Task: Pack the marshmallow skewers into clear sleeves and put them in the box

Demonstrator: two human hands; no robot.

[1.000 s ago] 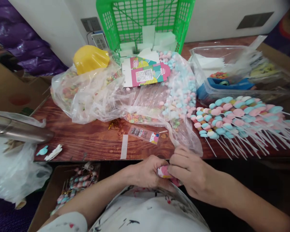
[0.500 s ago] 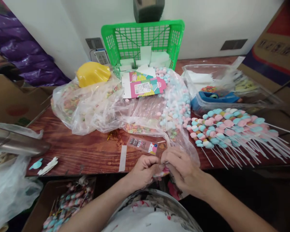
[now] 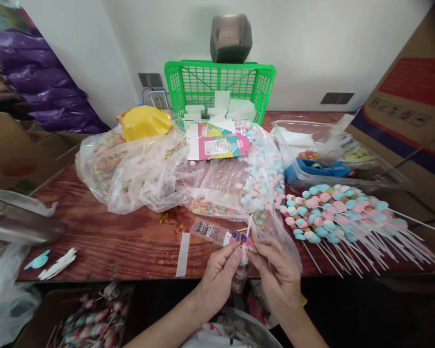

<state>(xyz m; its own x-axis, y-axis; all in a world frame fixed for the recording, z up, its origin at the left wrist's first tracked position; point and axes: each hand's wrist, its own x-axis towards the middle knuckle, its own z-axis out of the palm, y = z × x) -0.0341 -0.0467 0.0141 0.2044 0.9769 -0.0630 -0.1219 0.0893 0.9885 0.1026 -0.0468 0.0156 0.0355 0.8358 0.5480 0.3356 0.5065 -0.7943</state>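
Observation:
Between finger and thumb, my left hand (image 3: 220,270) pinches one side of a small printed clear bag (image 3: 244,245). My right hand (image 3: 278,266) pinches its other side. Out of the bag's far end a white stick (image 3: 250,225) points away from me, and pink and blue candy shows through the plastic; the bag's lower part hangs past the table edge. Just beyond my left hand lies another printed clear bag (image 3: 210,231), flat on the table. To the right is a pile of marshmallow skewers (image 3: 333,212) on white sticks.
Large clear bags of ring candy (image 3: 126,169) and marshmallows (image 3: 264,169) lie behind the hands, a printed card box (image 3: 217,145) on top. Behind stands a green basket (image 3: 221,71); a clear tub (image 3: 377,174) sits right. A steel flask (image 3: 21,222) is at left, a box of skewers (image 3: 39,314) below.
The view has shifted, so the table's things sit lower. My hands have turned the bag, and its white stick and printed top now show between my fingers.

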